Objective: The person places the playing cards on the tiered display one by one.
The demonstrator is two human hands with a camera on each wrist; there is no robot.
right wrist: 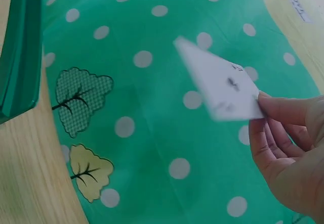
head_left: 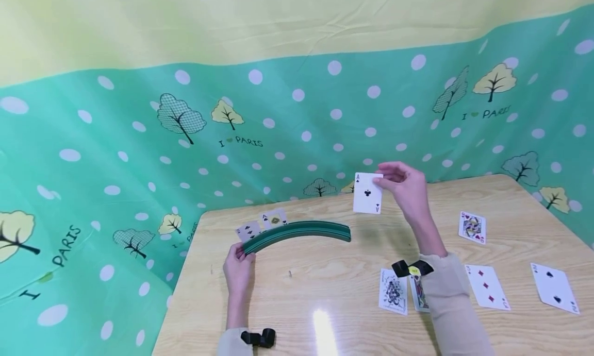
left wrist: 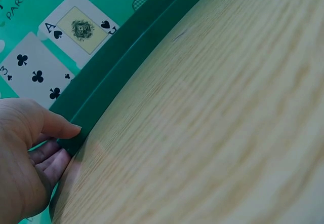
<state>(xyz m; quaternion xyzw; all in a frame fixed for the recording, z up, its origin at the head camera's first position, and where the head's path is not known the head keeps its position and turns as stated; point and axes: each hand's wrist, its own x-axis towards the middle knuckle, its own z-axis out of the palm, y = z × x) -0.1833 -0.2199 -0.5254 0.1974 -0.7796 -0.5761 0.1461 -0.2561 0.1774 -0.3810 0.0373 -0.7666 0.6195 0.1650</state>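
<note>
On the table (head_left: 287, 299), the rack (head_left: 297, 229) appears to be at its loading step; the next move likely calls for edge-first insertion from above. My left hand (head_left: 239, 266) pinches the rack's left end, thumb uppermost. My right hand (head_left: 408, 186), raised past the right end, pinches the club ace (head_left: 366, 199) by its upper right side, face toward me, clear of the rack.

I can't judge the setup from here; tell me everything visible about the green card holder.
The green card holder is a long, plastic-looking strip, lined lengthwise and bowed away from the person. It lies at or just above the wooden table; contact is unclear. The left hand pinches its left end, near which a three of clubs and ace of spades stand.
</note>
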